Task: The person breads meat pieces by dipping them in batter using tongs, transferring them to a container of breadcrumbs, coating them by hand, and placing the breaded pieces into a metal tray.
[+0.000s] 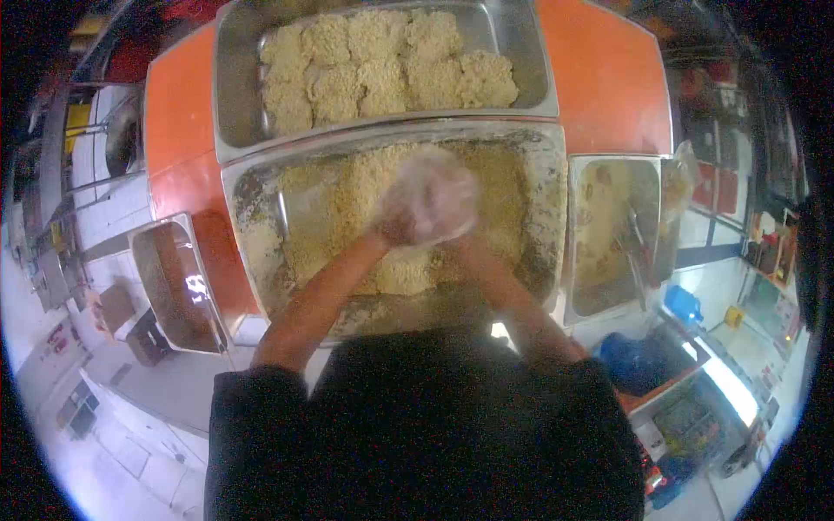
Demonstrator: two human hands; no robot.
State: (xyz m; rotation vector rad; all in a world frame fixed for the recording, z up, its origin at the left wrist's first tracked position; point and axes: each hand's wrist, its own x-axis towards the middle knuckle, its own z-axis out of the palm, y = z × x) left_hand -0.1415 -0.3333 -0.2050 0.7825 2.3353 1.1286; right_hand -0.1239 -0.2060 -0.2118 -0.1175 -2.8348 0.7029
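My left hand and my right hand are pressed together above the middle of a metal tray. Both are coated in white flour and somewhat blurred. The fingers look closed around each other or around something between the palms, which I cannot make out. Coarse, pale yellow breading crumbs lie in the tray below, heaped towards its middle, and dusty residue clings to its walls. Just beyond, a second metal tray holds several lumpy breaded pieces packed side by side in rows.
At the right stands a narrower metal pan of pale, cloudy liquid, with what looks like tongs leaning in it. A smaller metal pan sits at the left. Orange counter surface flanks the trays. Blue containers are lower right.
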